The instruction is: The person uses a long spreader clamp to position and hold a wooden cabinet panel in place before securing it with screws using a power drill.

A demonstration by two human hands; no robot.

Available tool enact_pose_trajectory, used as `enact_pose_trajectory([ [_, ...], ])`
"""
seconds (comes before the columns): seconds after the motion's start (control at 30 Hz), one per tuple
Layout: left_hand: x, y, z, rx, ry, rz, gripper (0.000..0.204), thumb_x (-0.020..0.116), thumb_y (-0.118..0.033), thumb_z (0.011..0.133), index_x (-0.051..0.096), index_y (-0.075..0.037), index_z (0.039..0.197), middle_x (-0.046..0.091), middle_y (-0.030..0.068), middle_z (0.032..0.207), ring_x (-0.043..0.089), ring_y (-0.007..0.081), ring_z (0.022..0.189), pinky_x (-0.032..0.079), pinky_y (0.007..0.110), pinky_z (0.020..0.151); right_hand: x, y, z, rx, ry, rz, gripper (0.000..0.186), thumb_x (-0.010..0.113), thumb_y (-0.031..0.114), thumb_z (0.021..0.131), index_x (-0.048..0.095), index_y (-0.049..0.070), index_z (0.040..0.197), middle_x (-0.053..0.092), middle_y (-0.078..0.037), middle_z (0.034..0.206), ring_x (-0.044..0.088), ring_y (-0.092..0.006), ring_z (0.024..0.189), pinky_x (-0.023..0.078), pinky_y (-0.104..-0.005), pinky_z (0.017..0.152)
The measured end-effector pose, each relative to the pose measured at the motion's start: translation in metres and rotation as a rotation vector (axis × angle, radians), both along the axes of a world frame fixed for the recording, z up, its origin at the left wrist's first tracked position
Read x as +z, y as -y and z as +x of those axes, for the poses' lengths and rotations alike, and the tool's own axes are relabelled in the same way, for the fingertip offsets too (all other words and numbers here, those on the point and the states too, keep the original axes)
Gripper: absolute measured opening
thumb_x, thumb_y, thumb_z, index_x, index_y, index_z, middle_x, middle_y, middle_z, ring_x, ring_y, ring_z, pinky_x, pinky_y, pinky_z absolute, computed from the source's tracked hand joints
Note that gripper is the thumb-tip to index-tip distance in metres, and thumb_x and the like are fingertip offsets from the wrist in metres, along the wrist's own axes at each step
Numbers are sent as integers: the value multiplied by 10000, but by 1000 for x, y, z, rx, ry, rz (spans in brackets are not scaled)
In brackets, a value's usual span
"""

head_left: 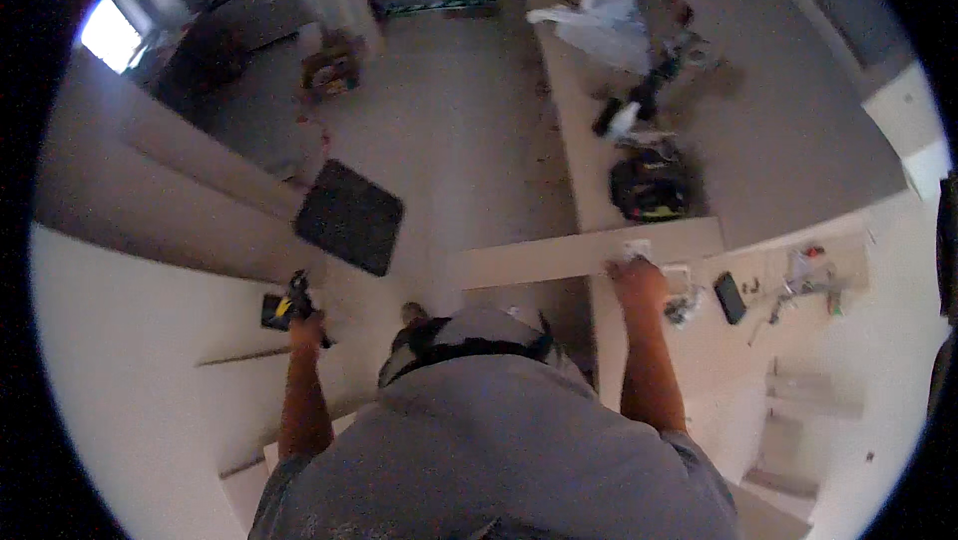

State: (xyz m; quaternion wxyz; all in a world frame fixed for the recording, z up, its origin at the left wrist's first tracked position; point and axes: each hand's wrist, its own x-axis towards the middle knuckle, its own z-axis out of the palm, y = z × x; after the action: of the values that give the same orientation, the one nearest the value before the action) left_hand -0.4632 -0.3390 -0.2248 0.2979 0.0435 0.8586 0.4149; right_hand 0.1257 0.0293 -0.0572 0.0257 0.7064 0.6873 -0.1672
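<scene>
On the left, my left hand (307, 328) is closed round the grip of a black and yellow cordless drill (296, 302), held away from my body. To the right, my right hand (639, 283) is over the light wooden surface, its fingers bent together beside a small white item (637, 249). Blur hides what those fingers grip. A clear packet of small pieces (682, 308) lies just right of that hand. Past it, a dark phone-like slab (729, 297) rests on the same surface.
A dark square mat (349, 217) lies on the floor ahead. Beyond my right hand, a black tool bag (650, 184) and a white plastic bag (603, 23) sit on a board. Thin cords or tools (798, 290) lie far right. A filled box (330, 71) stands further off.
</scene>
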Motion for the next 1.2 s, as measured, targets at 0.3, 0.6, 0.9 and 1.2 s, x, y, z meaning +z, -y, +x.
enact_pose_trajectory([
  [0.3, 24, 18, -16, -289, 195, 95, 326, 670, -157, 786, 595, -16, 1069, 567, 40, 901, 516, 234, 808, 439, 420, 740, -44, -18, -12, 793, -12, 404, 607, 663, 162, 795, 556, 130, 1391, 477, -132, 1503, 343, -351, 1470, 257, -563, 1200],
  [0.6, -14, 22, -14, -221, -100, 107, 306, 687, -147, 771, 584, -30, 1034, 565, 38, 875, 497, 213, 774, 435, 379, 738, -46, -20, -22, 840, -23, 315, 958, 846, 341, 634, 442, 156, 1482, 495, -138, 1458, 410, -349, 1411, 209, -611, 1203],
  [0.9, 9, 13, -18, -93, 180, 137, 209, 683, -147, 823, 567, -96, 989, 511, -4, 820, 474, 148, 710, 409, 351, 653, -1, 12, -51, 958, -128, 98, 849, 840, 365, 630, 544, 133, 1390, 617, -150, 1248, 592, -367, 1176, 437, -544, 1024],
  [1.2, 21, 21, -15, -67, 231, 125, 157, 657, -122, 853, 577, -132, 987, 481, -18, 764, 470, 108, 658, 399, 338, 596, 30, 17, -43, 990, -220, 22, 786, 787, 358, 657, 569, 150, 1383, 627, -152, 1212, 601, -347, 1136, 459, -514, 984],
])
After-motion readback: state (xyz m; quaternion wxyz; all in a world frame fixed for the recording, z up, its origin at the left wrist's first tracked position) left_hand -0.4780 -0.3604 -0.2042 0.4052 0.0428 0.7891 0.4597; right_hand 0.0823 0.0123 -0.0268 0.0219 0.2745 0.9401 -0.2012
